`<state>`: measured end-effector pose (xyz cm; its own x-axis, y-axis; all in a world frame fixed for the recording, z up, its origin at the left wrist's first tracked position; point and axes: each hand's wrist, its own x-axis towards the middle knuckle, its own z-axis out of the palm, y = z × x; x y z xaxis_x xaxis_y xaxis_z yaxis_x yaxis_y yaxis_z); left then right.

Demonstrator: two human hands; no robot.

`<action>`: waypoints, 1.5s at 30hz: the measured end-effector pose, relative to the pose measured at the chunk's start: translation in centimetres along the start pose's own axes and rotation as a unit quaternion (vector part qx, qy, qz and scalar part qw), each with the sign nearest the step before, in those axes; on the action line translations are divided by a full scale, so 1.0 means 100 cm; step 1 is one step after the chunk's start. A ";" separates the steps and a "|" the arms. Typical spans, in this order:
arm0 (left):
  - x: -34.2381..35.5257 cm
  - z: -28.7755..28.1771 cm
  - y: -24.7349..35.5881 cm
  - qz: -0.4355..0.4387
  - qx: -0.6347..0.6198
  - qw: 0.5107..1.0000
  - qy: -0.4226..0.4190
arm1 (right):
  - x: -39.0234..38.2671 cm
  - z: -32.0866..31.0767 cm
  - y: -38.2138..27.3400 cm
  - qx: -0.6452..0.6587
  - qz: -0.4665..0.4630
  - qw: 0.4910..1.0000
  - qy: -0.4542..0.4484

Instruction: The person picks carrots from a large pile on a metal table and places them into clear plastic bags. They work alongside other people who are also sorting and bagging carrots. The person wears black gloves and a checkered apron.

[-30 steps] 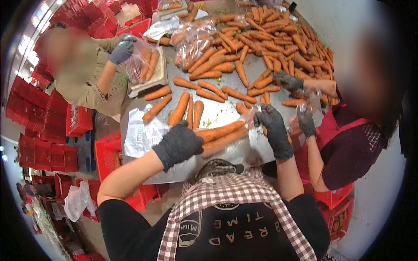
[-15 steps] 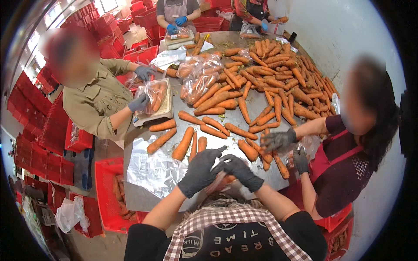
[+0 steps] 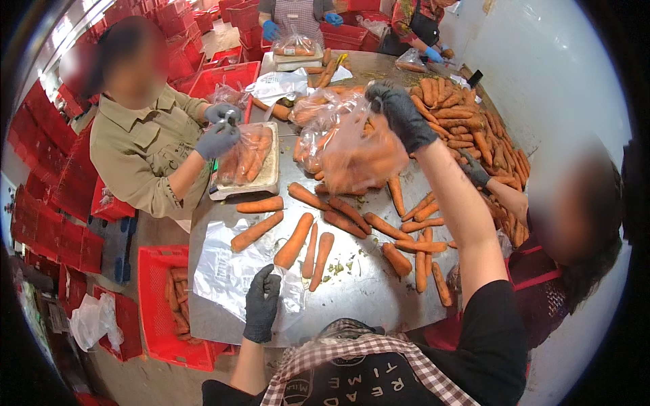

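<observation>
My right hand (image 3: pixel 401 116), in a black glove, reaches far across the table and grips the top of a clear plastic bag of carrots (image 3: pixel 362 157). The bag hangs by its gathered neck, smeared by motion, beside other filled bags (image 3: pixel 310 111). Low over the table's near left part, my left hand (image 3: pixel 261 306), also gloved in black, holds nothing and has its fingers loosely apart. It is at the edge of a stack of flat, white-printed plastic bags (image 3: pixel 220 271). Loose carrots (image 3: pixel 294 241) lie between my hands.
A large carrot heap (image 3: pixel 467 125) covers the table's far right. At left, a co-worker's gloved hands (image 3: pixel 220 132) hold a carrot bag on a scale (image 3: pixel 242 188). Another co-worker's hand (image 3: pixel 474 169) reaches into the heap. A red crate (image 3: pixel 159 348) stands by the table's left edge.
My right hand has carried the bag of carrots from close to me forward to the filled bags. My left hand has let go and moved left and back. The left co-worker has raised their bag's neck.
</observation>
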<state>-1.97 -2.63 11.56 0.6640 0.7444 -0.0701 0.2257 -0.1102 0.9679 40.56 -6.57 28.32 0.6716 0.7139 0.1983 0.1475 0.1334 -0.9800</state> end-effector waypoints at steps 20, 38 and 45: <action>-0.039 -0.003 -0.100 0.063 0.222 0.970 -0.072 | -0.076 0.021 0.142 -0.300 -0.043 0.949 -0.089; 0.000 -0.035 -0.073 0.210 0.396 0.893 0.041 | -0.373 0.061 0.164 -0.022 0.295 0.945 -0.139; -0.036 -0.016 0.048 0.333 0.457 0.824 0.022 | -0.351 0.096 0.129 -0.214 0.045 0.973 -0.068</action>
<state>-4.38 -4.75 16.85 0.8362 0.3394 0.4308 0.2779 -0.9394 0.2005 11.93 -23.30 8.53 0.5983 0.7974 0.0790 0.4011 -0.2126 -0.8910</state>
